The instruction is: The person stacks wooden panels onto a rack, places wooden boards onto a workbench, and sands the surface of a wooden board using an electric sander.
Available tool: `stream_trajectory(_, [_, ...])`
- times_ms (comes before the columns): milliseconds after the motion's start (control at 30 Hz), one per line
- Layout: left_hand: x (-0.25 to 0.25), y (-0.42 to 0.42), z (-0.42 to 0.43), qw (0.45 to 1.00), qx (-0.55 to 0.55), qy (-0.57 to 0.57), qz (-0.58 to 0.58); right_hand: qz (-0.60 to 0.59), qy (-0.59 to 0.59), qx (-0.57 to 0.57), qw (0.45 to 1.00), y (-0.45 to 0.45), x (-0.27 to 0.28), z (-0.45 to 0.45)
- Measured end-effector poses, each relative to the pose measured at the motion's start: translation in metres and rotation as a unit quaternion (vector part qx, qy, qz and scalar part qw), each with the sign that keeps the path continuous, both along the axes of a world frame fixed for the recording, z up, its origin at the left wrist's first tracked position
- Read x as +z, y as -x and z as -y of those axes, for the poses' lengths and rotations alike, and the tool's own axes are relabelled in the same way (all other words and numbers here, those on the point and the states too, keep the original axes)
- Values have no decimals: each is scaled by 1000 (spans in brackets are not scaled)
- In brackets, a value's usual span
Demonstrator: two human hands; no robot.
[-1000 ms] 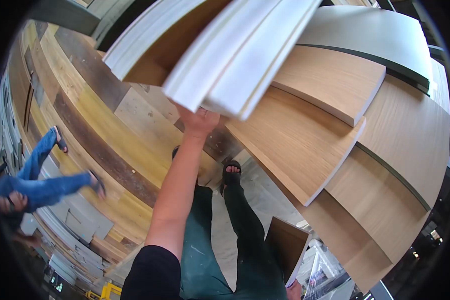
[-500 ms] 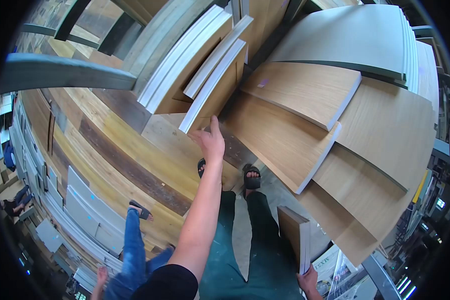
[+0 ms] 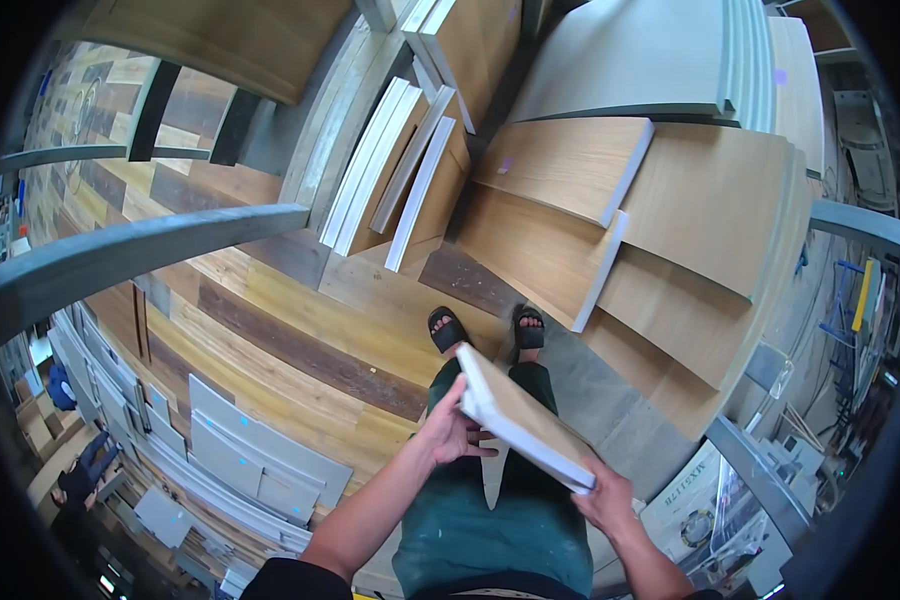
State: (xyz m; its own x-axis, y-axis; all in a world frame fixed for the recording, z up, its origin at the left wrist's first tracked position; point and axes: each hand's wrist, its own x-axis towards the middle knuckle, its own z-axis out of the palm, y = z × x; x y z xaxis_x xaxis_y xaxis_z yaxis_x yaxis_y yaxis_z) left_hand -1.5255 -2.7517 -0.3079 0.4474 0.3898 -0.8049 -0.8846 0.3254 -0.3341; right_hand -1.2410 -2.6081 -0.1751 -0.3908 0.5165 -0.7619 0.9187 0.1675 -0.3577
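In front of my legs is a wood-faced panel (image 3: 535, 415) with pale, whitish edges, held tilted. My right hand (image 3: 607, 492) grips its lower right corner. At the panel's left end is my left hand (image 3: 452, 428), its thumb against the pale edge and its fingers reaching beneath. How firmly those fingers press is partly hidden. Beyond the hands, several panels with white edges (image 3: 425, 195) stand upright against a rack. To their right, wood-grain panels (image 3: 535, 245) lie overlapping in a stepped stack.
A metal rail (image 3: 170, 245) juts in from the left. Large grey-white sheets (image 3: 630, 60) are stacked at the back right. Grey panels (image 3: 260, 450) lean at lower left, with a person (image 3: 80, 480) farther off. A printed box (image 3: 685, 505) sits at lower right. Patchwork boards (image 3: 300, 330) cover the floor.
My left hand has come back from the upright panels to the held panel. My right hand has raised that panel from beside my leg. The nearby person in jeans has left view.
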Motion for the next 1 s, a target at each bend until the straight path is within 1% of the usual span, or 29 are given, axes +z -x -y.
stream_trajectory(33, [20, 10, -4, 999, 49, -18, 3, -20, -3, -7, 1000, 10, 4, 8])
stream_trajectory(67, [24, 17, -2, 998, 64, -24, -9, -39, -4, -13, 999, 17, 5, 16])
stream_trajectory(133, [49, 38, -6, 997, 53, -43, -47, -66, -6, -44, 997, 24, 6, 33])
stream_trajectory(200, [56, 48, -8, 996, 47, -44, -60, -68, 1, -41, 997, 31, 12, 43])
stream_trajectory(267, [61, 52, -14, 997, -12, 11, -74, -76, -3, -33, 997, 27, 11, 53])
stream_trajectory(300, [60, 50, -16, 996, -3, 58, -75, -77, -2, -28, 997, 27, 12, 56])
stream_trajectory(333, [62, 48, -16, 995, 0, 57, -80, -82, -2, -25, 996, 23, 12, 61])
stream_trajectory(400, [70, 41, -15, 993, -43, 50, -94, -95, -10, -23, 995, 14, 10, 67])
stream_trajectory(433, [83, 40, -14, 993, -36, 52, -99, -85, 12, -45, 995, 12, 15, 70])
stream_trajectory(467, [96, 40, -14, 991, -11, 51, -123, -91, 10, -37, 995, 7, 14, 75])
stream_trajectory(533, [125, 37, -19, 988, 20, 45, -147, -158, -55, -1, 986, -1, 10, 85])
stream_trajectory(567, [138, 39, -23, 982, 12, 62, -178, -190, -59, -7, 980, -1, 10, 87])
stream_trajectory(600, [156, 41, -28, 975, 3, 83, -208, -194, -59, -3, 979, 2, 12, 88])
stream_trajectory(633, [182, 46, -45, 966, -33, 99, -236, -213, -59, -12, 975, 7, 12, 90])
stream_trajectory(667, [187, 43, -44, 965, -35, 98, -240, -231, -59, -24, 971, 10, 14, 92])
stream_trajectory(733, [194, 42, -44, 943, -92, 141, -288, -241, -68, -22, 968, 11, 11, 89])
stream_trajectory(767, [202, 35, -40, 942, -54, 143, -298, -256, -74, -13, 964, 9, 8, 89])
stream_trajectory(800, [214, 30, -36, 943, -45, 142, -298, -270, -77, 0, 960, 5, 5, 89])
stream_trajectory(833, [226, 24, -29, 933, -69, 128, -330, -272, -77, 17, 959, 2, 4, 92])
stream_trajectory(900, [258, 6, -23, 902, -89, 111, -407, -336, -130, 23, 932, 5, -5, 89])
stream_trajectory(933, [272, -6, -18, 902, -64, 117, -411, -346, -126, 47, 929, 7, -1, 85])
stream_trajectory(1000, [299, -29, -9, 821, -111, 134, -543, -344, -95, 41, 933, 12, 8, 85])
